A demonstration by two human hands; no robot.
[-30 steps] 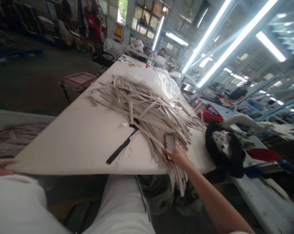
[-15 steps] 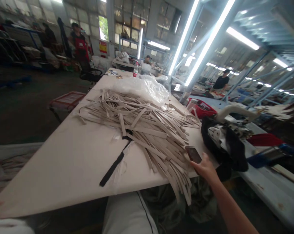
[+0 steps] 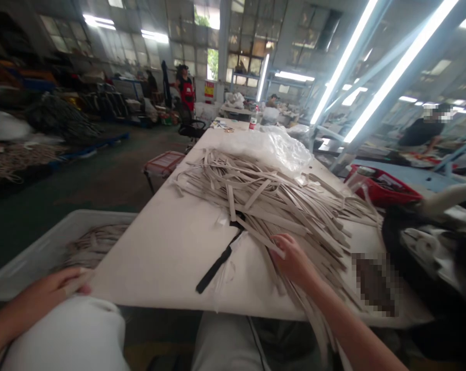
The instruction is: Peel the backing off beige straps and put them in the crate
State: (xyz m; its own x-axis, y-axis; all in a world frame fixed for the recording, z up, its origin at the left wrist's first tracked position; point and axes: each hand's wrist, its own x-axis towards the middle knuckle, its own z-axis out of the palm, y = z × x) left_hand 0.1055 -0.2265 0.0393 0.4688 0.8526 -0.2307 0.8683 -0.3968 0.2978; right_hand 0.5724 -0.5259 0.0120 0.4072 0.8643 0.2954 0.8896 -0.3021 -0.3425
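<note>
A large heap of beige fabric strips (image 3: 295, 206) lies across the table, some hanging over its front edge. My right hand (image 3: 290, 260) is closed on the end of one strip at the near side of the heap. At the table's left edge, over my knee, my left hand (image 3: 68, 283) is closed with a short beige strip (image 3: 78, 282) between its fingers. A black strip (image 3: 213, 268) and clear plastic scraps lie left of my right hand. A dark, blurred-out phone (image 3: 376, 283) rests on the table to the right.
A white bin (image 3: 74, 221) holding strips stands left of the table (image 3: 151, 257). Clear plastic bags (image 3: 271, 147) lie behind the heap. On the right are a red basket (image 3: 383, 183) and a sewing machine (image 3: 449, 206). Other people stand farther back.
My right hand has let go of the phone and moved left onto a strip. My left hand has come fully into view with a strip. The view has turned left.
</note>
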